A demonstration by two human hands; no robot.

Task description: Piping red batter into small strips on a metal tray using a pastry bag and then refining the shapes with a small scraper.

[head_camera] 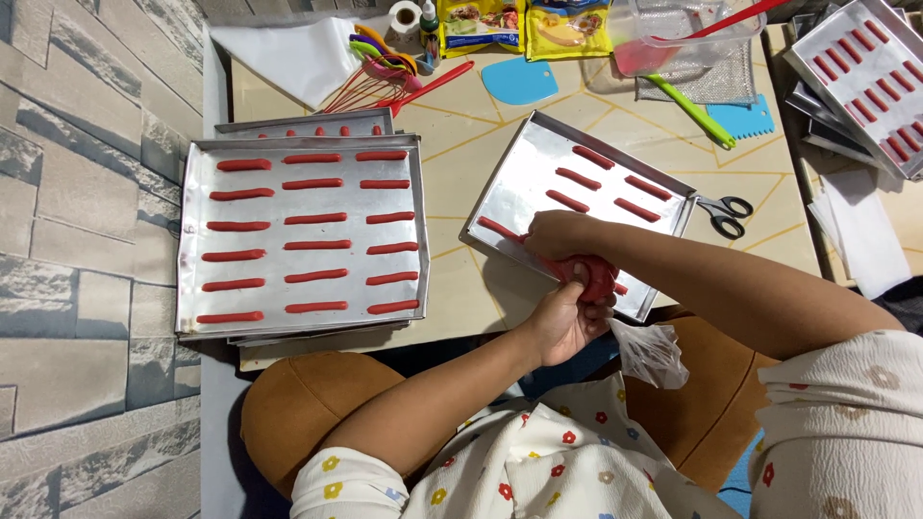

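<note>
2 yellow pkgs (pixel 524 26), prob. far edge

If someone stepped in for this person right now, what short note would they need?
Left hand: squeezing the red-filled piping bag from behind; its loose plastic tail hangs below.
Right hand: guiding the bag's front end over the tilted tray.
Done: the flat tray on the left carries three full columns of red strips; the tilted tray has about six strips so far.
Left: most of the tilted tray's near side is bare metal.
Nearby: scissors just right of that tray.
</note>
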